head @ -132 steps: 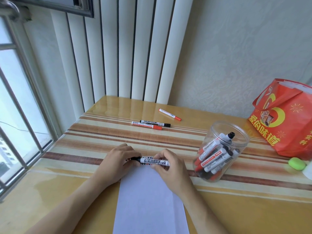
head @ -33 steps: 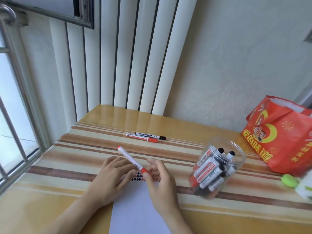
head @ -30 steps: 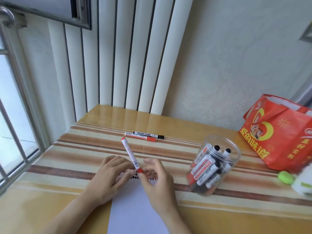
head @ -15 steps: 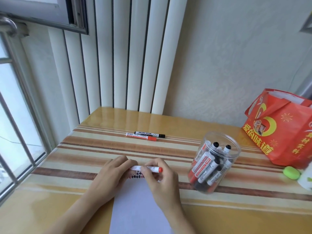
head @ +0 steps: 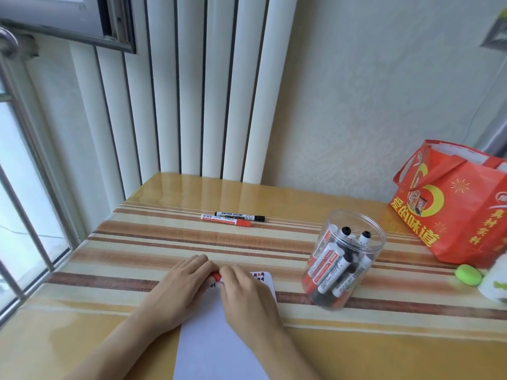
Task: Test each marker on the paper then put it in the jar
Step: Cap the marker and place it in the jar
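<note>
My left hand (head: pixel 183 286) and my right hand (head: pixel 244 290) meet over the top edge of the white paper (head: pixel 216 349). Between them they grip a red marker (head: pixel 216 275); only a small red piece shows, the rest is hidden by the fingers. Small black and red test marks (head: pixel 259 275) sit along the paper's top edge. A clear plastic jar (head: pixel 343 259) with several red and black markers stands open to the right. A black marker (head: pixel 240 216) and a red marker (head: pixel 225 220) lie side by side farther back.
A red gift bag (head: pixel 452 212) stands at the back right, with a green round object (head: pixel 468 274) and a white container (head: pixel 496 281) at the right edge. The striped table (head: pixel 137 242) meets a window with bars on the left and white pipes behind.
The red marker was held up tilted, then laid level between my hands. Now my hands have closed together around it, hiding nearly all of it.
</note>
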A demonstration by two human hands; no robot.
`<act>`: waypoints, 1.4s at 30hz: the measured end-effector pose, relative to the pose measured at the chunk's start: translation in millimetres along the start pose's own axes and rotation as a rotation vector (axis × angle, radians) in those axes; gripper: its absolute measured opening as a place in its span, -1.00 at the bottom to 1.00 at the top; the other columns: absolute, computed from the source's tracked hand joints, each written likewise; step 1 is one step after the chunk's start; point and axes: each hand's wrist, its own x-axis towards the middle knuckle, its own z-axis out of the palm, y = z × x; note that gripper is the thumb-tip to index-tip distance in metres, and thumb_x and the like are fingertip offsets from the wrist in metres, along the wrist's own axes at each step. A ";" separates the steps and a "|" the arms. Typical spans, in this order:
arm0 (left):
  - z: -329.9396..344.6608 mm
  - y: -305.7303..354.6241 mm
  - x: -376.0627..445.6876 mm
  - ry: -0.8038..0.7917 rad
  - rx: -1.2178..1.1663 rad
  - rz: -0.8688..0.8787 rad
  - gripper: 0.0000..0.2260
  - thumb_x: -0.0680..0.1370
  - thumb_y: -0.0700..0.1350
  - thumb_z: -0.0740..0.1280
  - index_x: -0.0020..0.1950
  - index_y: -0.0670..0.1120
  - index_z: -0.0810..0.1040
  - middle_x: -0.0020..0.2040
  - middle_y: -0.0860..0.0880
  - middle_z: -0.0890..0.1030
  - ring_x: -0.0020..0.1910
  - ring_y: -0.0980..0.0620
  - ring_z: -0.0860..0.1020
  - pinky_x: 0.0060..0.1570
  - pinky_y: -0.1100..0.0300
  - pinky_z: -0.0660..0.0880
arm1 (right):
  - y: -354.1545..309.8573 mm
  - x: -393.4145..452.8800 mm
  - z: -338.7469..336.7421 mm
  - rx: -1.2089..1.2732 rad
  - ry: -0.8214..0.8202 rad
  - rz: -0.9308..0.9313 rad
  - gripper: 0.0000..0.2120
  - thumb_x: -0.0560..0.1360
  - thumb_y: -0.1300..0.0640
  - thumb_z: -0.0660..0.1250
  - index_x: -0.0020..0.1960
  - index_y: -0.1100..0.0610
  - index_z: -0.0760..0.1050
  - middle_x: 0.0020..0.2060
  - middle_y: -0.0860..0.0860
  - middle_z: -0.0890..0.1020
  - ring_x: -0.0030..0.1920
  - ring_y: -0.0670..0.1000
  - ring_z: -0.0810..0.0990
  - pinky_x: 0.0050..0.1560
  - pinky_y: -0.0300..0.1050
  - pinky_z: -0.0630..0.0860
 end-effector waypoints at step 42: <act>12.2 -14.5 -2.9 -0.258 0.138 -0.198 -0.42 0.54 0.52 -0.14 0.55 0.45 0.08 0.64 0.23 0.03 0.62 0.23 -0.17 0.57 0.08 -0.20 | 61.1 1.5 -33.1 1.176 0.053 0.695 -0.83 0.56 0.05 0.43 0.08 0.11 0.59 -0.34 0.12 0.52 -0.40 0.00 0.47 -0.39 -0.20 0.35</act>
